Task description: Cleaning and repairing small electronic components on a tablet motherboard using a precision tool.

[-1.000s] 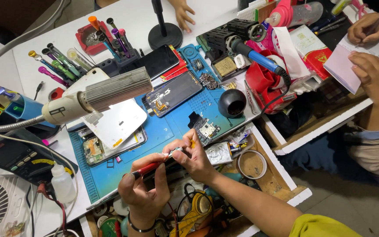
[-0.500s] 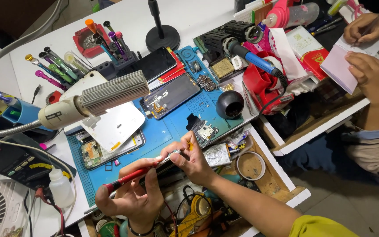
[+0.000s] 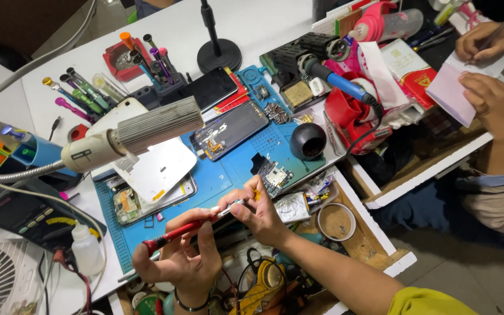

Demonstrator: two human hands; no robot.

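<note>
Your left hand (image 3: pixel 181 261) curls its fingers around a red-handled screwdriver (image 3: pixel 173 234), the handle running out toward nine o'clock and the tip meeting your right hand (image 3: pixel 256 214) at the near edge of the blue work mat (image 3: pixel 228 169). Your right thumb and fingers are pressed together in a pinch — on some small part at the tip, too small to identify. At one o'clock from that hand, just beside it, lies a small circuit board (image 3: pixel 274 176); farther that way sits a black round cup (image 3: pixel 307 140). At eleven o'clock an opened phone (image 3: pixel 230 128) rests on the mat. Another person's hands (image 3: pixel 494 102) hold paper at three o'clock — well apart.
</note>
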